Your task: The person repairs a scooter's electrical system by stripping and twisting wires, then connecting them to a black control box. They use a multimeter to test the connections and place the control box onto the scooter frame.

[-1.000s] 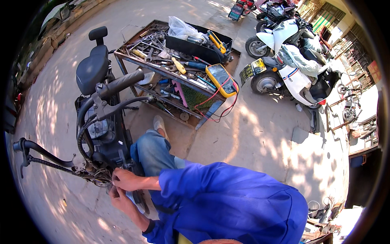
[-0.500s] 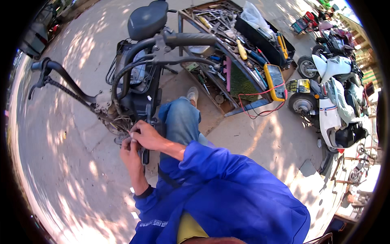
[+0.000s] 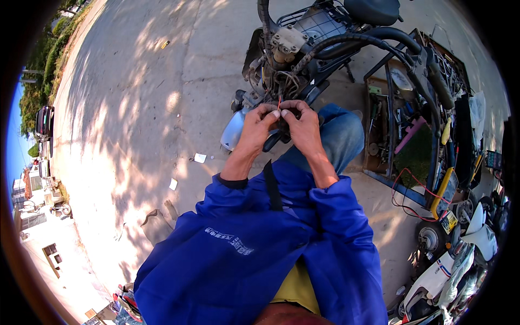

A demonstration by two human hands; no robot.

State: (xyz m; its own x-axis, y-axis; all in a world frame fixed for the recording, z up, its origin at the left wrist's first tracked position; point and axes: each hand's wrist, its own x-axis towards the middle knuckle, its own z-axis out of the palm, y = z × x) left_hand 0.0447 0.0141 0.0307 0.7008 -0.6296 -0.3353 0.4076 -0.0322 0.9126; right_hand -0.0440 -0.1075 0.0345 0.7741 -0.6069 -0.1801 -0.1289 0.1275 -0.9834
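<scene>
Both hands meet in front of the stripped front end of a scooter, just below its bundle of exposed wires (image 3: 287, 81). A thin red wire (image 3: 279, 102) rises between my fingertips toward that bundle. My left hand (image 3: 253, 129) is closed in a pinch at the wire. Beside it, my right hand (image 3: 304, 129) pinches at the same spot, the two thumb tips almost touching. The wire's lower end is hidden by the fingers. Above the hands are the scooter's metal steering clamp (image 3: 288, 40) and its black handlebar (image 3: 355, 39).
An open tool cart (image 3: 403, 197) stands at the right, holding several hand tools and a yellow multimeter (image 3: 443, 192) with red and black leads. White scooters (image 3: 433, 276) are parked at lower right. Paper scraps (image 3: 200, 158) lie on the concrete at left. My bent knee (image 3: 346, 135) is beside the scooter.
The view has swung left, so the scooter and cart appear farther right. My right hand, earlier crossed over the left, is now side by side with it, both still pinching at the wire.
</scene>
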